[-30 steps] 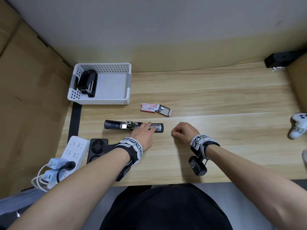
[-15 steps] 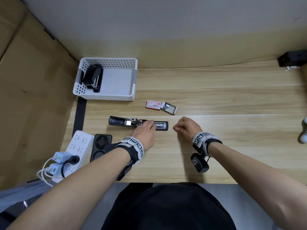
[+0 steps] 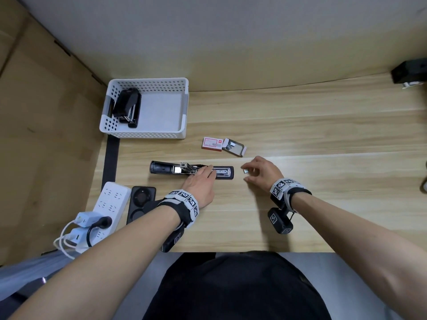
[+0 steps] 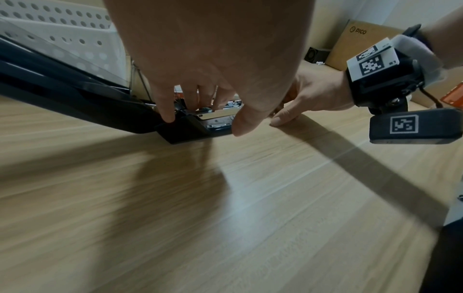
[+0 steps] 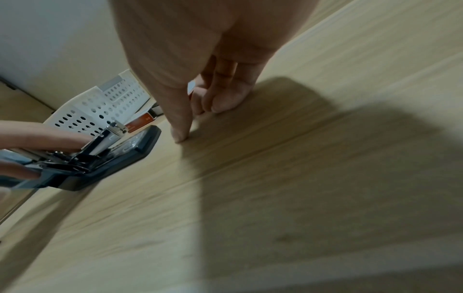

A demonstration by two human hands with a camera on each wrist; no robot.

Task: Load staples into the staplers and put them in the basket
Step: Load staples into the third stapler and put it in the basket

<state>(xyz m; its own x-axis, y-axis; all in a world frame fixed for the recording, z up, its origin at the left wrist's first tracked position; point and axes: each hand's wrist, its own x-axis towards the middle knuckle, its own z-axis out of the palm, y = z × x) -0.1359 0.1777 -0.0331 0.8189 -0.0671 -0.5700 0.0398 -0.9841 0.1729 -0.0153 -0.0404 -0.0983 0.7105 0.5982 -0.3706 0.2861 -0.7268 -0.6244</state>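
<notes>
A black stapler lies folded out flat on the wooden table, its metal staple channel facing up. My left hand holds it at the hinge, thumb on the near side and fingers on top, as the left wrist view shows. Just right of the stapler's end, my right hand pinches a small silver staple strip just above the table. A second black stapler lies in the white perforated basket at the back left. The red staple box and its open tray lie behind the hands.
A white power strip with plugs and a black holder sit at the front left. A black device stands at the far right corner. Cardboard walls the left side. The table's front edge runs just behind my wrists.
My right hand has loosened from a fist on the table, and the staple strip now shows between its fingertips. The left hand has stayed on the stapler.
</notes>
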